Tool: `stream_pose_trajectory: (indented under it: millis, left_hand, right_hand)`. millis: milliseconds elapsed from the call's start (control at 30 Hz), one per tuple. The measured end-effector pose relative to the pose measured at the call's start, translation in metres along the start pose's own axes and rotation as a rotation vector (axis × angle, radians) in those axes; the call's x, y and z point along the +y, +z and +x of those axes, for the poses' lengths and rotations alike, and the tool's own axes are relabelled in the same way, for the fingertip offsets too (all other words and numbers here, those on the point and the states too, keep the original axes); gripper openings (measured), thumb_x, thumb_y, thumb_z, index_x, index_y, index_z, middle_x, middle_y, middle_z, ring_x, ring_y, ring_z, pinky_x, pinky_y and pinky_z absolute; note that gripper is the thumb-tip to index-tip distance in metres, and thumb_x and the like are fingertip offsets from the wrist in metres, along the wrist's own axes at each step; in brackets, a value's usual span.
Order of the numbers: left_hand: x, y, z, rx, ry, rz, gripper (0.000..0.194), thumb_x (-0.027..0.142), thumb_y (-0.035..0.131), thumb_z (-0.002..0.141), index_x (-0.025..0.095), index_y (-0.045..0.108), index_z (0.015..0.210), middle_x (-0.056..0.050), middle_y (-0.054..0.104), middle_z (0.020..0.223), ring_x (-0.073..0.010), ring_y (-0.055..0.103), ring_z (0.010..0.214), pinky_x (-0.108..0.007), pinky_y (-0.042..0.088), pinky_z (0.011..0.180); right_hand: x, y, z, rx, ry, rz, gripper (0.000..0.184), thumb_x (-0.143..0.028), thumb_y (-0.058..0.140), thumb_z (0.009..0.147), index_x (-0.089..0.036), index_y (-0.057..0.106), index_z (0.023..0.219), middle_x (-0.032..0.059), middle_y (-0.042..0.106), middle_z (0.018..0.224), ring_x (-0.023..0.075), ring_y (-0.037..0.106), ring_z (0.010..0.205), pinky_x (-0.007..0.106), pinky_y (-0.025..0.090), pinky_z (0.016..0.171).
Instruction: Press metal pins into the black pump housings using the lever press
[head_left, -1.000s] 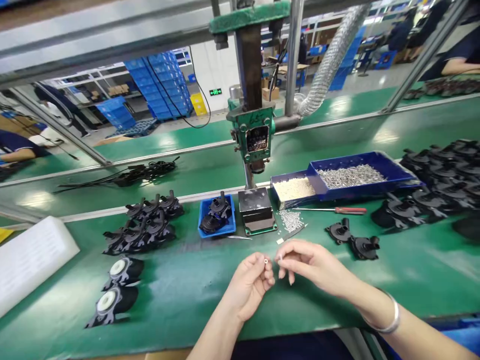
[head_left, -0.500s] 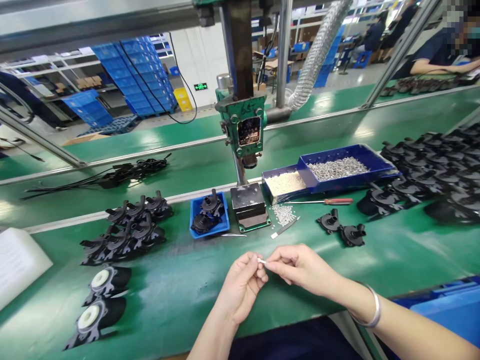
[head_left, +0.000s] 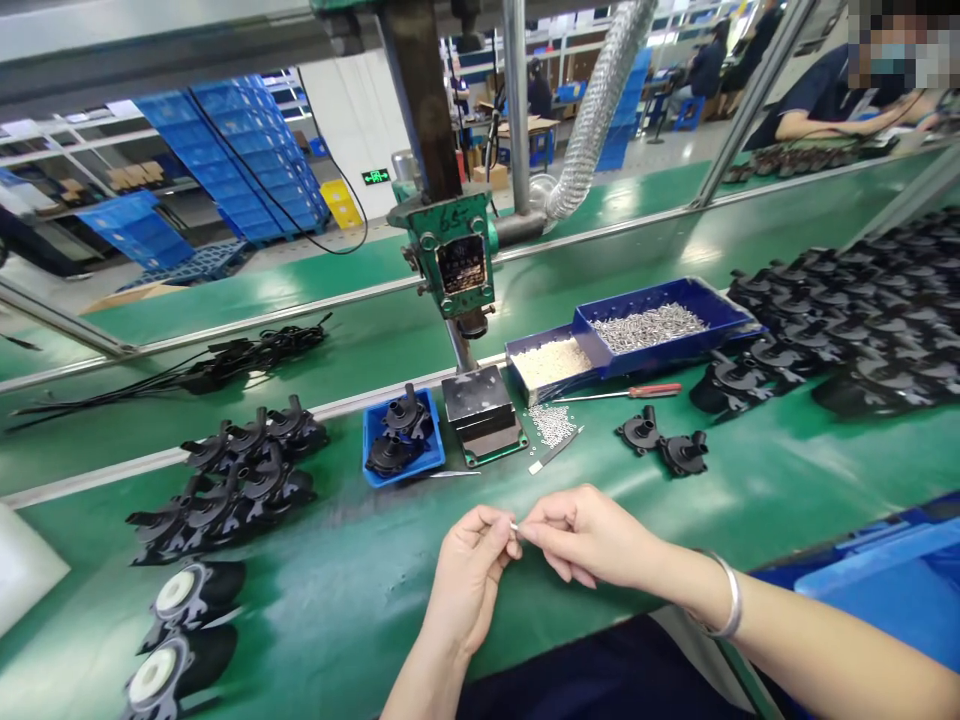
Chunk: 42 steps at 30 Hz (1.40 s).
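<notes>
Over the front of the green bench my left hand (head_left: 472, 570) and my right hand (head_left: 589, 540) meet, fingertips almost touching. Both are closed in a pinch. Between them shows a small pale metal pin (head_left: 514, 527), its ends largely covered by the fingers. Just beyond lie a heap of tiny white rings (head_left: 553, 426) and a flat grey strip with a white end (head_left: 555, 452). Two black pump housings (head_left: 660, 441) rest to the right of the rings.
A green press (head_left: 452, 255) stands over a black block (head_left: 478, 400). Blue bins hold metal pins (head_left: 649, 328) and small cream pieces (head_left: 551, 362). A screwdriver (head_left: 652, 391) lies before them. Black housings fill a small blue tray (head_left: 435, 455) and both bench sides. A co-worker (head_left: 832, 110) sits behind.
The camera view has shifted, so the bench things appear further left. My hands stay together, and less of the pin shows between the fingertips.
</notes>
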<state>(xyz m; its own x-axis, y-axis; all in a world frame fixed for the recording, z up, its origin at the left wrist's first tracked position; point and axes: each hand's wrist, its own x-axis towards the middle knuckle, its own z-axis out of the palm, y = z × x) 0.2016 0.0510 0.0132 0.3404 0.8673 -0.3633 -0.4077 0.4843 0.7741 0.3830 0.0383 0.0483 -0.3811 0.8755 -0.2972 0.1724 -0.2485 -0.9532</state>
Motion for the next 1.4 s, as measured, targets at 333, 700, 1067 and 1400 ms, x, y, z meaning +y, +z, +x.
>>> stream_pose_trajectory:
  millis: [333,700,1067,1400]
  left_hand:
    - [-0.011,-0.002,-0.001,-0.085,0.239,0.375,0.040,0.040,0.082,0.077,0.022,0.071,0.112,-0.005,0.067,0.093,-0.0165,0.066,0.078,-0.026,0.054,0.074]
    - [-0.027,0.007,-0.002,-0.275,0.394,0.752,0.049,0.030,0.074,0.086,0.029,0.055,0.131,-0.006,0.064,0.113,-0.0195,0.067,0.098,-0.035,0.055,0.089]
    - [-0.019,0.010,-0.003,-0.615,0.945,1.196,0.078,0.035,0.064,0.093,0.026,0.020,0.157,-0.014,0.064,0.133,-0.0273,0.059,0.127,-0.053,0.039,0.116]
    - [-0.017,0.006,-0.020,0.024,0.178,0.066,0.032,0.041,0.070,0.089,0.017,0.064,0.109,-0.007,0.074,0.090,-0.0152,0.069,0.070,-0.026,0.054,0.067]
  right_hand:
    - [0.024,-0.016,-0.015,-0.059,-0.136,0.376,0.035,-0.048,0.069,0.088,-0.014,0.061,0.093,0.0012,0.068,0.071,0.0117,0.066,0.054,0.023,0.055,0.054]
    - [0.046,-0.139,-0.046,0.527,-0.074,0.039,0.042,-0.054,0.079,0.076,-0.016,0.075,0.093,0.0134,0.069,0.113,0.0263,0.067,0.099,0.039,0.056,0.089]
    - [0.013,-0.056,-0.055,-0.313,-0.173,0.410,0.012,-0.028,0.078,0.084,-0.017,0.075,0.085,0.0064,0.067,0.092,0.0150,0.067,0.072,0.030,0.054,0.071]
    - [0.003,-0.019,-0.011,0.134,-0.205,0.481,0.021,-0.036,0.070,0.091,-0.017,0.066,0.084,0.0051,0.070,0.077,0.0153,0.067,0.065,0.029,0.055,0.066]
